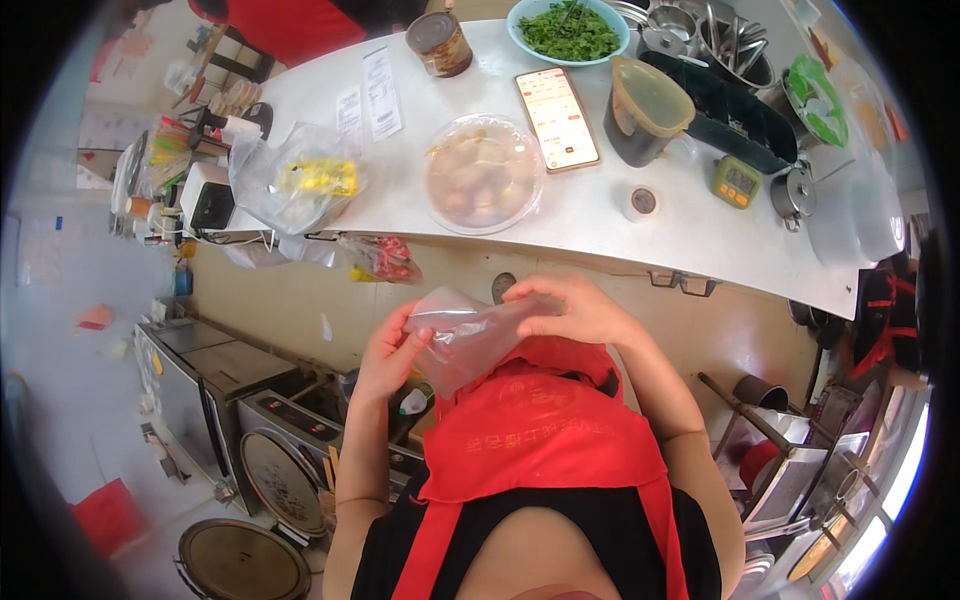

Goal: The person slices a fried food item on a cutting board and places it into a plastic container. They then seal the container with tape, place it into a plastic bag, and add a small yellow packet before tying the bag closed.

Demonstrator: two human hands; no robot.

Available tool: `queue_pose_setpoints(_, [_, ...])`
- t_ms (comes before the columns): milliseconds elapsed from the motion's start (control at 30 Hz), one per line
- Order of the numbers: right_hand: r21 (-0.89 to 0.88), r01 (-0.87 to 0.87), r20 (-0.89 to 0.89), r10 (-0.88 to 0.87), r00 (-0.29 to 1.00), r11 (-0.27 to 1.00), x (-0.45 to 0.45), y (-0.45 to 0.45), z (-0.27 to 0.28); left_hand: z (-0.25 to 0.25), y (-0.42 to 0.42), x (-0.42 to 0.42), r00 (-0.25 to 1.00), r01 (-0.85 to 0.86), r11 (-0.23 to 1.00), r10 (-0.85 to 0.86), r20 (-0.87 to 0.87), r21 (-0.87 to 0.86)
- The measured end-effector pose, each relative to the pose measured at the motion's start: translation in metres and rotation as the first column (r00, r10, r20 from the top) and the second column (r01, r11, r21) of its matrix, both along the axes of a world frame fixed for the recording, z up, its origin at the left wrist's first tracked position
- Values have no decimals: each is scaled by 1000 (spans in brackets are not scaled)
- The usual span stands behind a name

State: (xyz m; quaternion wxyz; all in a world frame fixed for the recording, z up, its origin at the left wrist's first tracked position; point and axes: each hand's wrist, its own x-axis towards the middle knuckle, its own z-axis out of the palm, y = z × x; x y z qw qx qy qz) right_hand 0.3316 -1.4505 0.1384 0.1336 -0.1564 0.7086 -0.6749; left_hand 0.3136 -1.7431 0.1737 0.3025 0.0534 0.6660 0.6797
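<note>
A clear plastic bag (472, 337) is stretched between my two hands, in front of the red apron. My left hand (394, 351) grips its left edge with the thumb on top. The bag's other edge is pinched in my right hand (570, 307), thumb and fingers around it. Beyond them on the white table stands a round lidded plastic bowl (484, 174), with food showing dimly through its clear cover. Left of the bowl lies a bulging clear plastic bag (300, 180) with something yellow inside.
Around the bowl are a lit phone (557, 120), printed receipts (382, 94), a lidded jug (649, 109), a small jar (643, 201) and a timer (736, 182). Chopped greens fill a blue basin (517, 37). A person in red (292, 30) is across the table. Round griddles (244, 559) sit lower left.
</note>
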Motion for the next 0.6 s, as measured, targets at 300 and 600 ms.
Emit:
queue_pose_setpoints(300, [5,242,126,-241,962,970,14,5,-4,5,24,-15,641,-315,834,-165,-749,-454])
queue_pose_setpoints(600, [-105,321,218,-293,931,941,36,-25,-14,-20,89,22,992,18,988,2,129,-152])
